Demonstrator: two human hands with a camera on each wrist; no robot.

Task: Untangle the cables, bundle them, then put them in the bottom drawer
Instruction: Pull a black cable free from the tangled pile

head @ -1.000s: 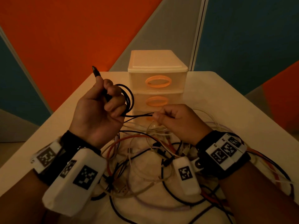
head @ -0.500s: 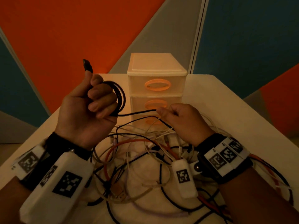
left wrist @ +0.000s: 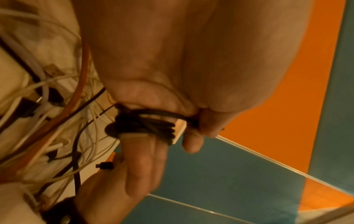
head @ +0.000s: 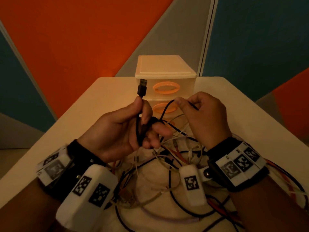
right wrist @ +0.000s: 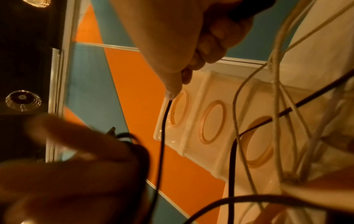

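My left hand (head: pixel 133 129) holds a coil of black cable (head: pixel 139 131) wound round its fingers (left wrist: pixel 141 151), with the USB plug (head: pixel 142 87) sticking up above the thumb. The coil (left wrist: pixel 145 124) shows as several dark loops in the left wrist view. My right hand (head: pixel 197 111) pinches the free length of the same black cable (right wrist: pixel 162 128) between thumb and forefinger, just right of the left hand. Below both hands lies a tangle of white, black and orange cables (head: pixel 167 164). The drawer unit (head: pixel 164 76) stands behind the hands, its drawers shut.
The three-drawer plastic unit (right wrist: pixel 210 128) has orange ring handles (head: pixel 166 87) and sits at the far middle of the pale table (head: pixel 100 104). More cables (head: pixel 287 185) trail off by my right forearm. Orange and teal wall panels rise behind.
My left hand has turned palm-up and swung right, so the plug now points up in front of the drawers. My right hand lifted the black strand higher and closer to the left hand.
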